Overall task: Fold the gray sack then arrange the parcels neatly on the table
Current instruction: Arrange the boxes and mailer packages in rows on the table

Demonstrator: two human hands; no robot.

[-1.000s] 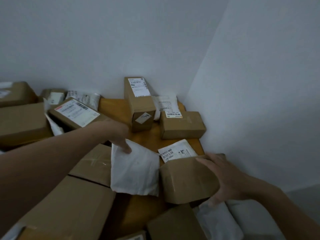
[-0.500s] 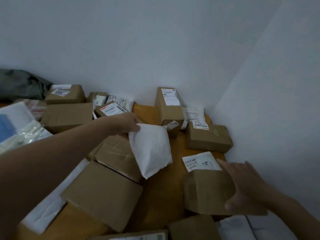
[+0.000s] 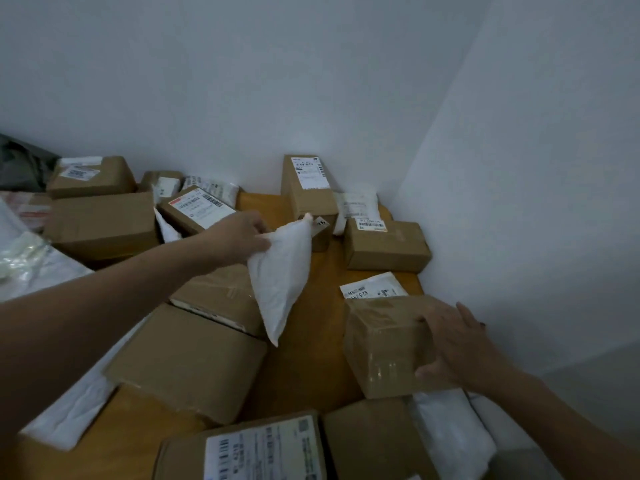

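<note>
**Hands on two parcels near the table's right edge**

Left hand (image 3: 239, 237) reaches across the middle of the table (image 3: 311, 358) and pinches the upper left edge of a white pouch (image 3: 282, 271) between thumb and curled fingers. The pouch hangs tilted. Its top corner is close to the tall box (image 3: 308, 188) that stands at the far right corner, and its lower corner points down beside a flat brown box (image 3: 221, 299). Whether that tip touches anything cannot be told.

The right hand (image 3: 453, 344) grips the right end of a taped brown box (image 3: 381, 344) near the table's right edge. Its fingers are spread across the top and its thumb is set against the near side. The box sits tilted, with a white labelled mailer (image 3: 372, 287) showing just behind it.

Farther along the right edge lies a smaller brown box (image 3: 384, 249), with a white bag (image 3: 356, 206) between it and the tall box. A large brown box (image 3: 187, 362) lies left of centre, partly over a white mailer (image 3: 69, 414). A labelled box (image 3: 242, 448) and a plain one (image 3: 370, 441) sit at the near edge.

More cartons crowd the far left side, among them a wide carton (image 3: 104, 223) and a barcode box (image 3: 197, 209).

The gray sack (image 3: 20, 168) lies bunched at the far left, against the wall (image 3: 242, 81) and behind those cartons. Only part of it shows.
</note>
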